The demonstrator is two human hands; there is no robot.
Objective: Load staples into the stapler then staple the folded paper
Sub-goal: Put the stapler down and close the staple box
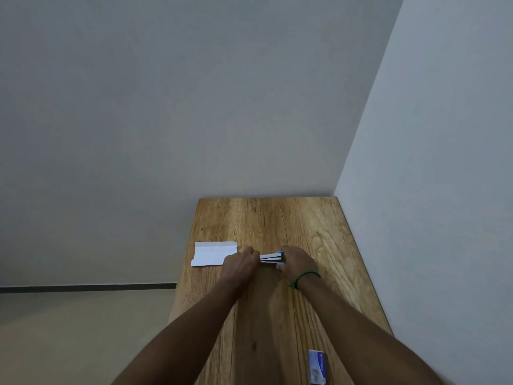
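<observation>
On table (pixel 266 218), stapler (pixel 271 258) between left hand (pixel 241 263) and right hand (pixel 298 262), folded paper (pixel 212 253) just left, staple box (pixel 317 366) nearer, right.

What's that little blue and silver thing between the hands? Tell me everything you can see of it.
It is the stapler, small, with pale blue ends and silvery-white arms that look like metal. It lies left to right, low over the wooden table. Its arms look splayed apart, as if opened, though it is too small to be sure. The left hand holds one end, the right hand the other, hiding much of it.
</observation>
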